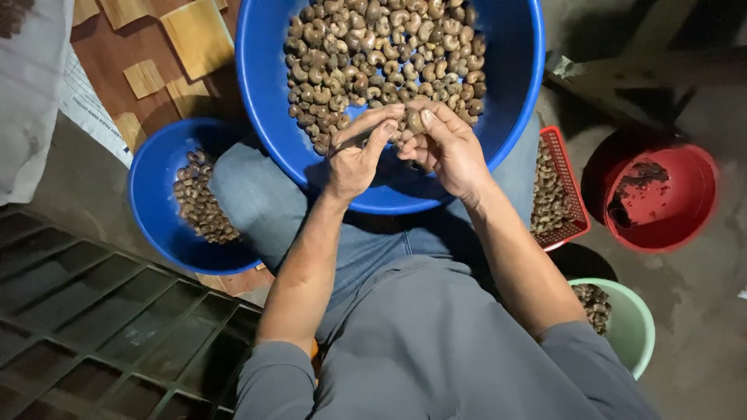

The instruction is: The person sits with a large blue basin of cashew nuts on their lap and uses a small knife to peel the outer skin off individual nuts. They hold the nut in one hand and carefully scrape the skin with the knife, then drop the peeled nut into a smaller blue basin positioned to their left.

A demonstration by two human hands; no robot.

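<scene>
Cashew nut (415, 120) pinched in right hand (447, 148) fingers; left hand (354, 155) fingers clamped on thin tool (359, 140).

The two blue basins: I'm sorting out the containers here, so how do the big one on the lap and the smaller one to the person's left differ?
The big blue basin rests on the person's lap under both hands; the smaller blue basin sits lower, beside the left knee. The big one holds a far larger heap of nuts; the smaller one holds a modest pile. Both are round, blue and hold curved brown nuts.
</scene>
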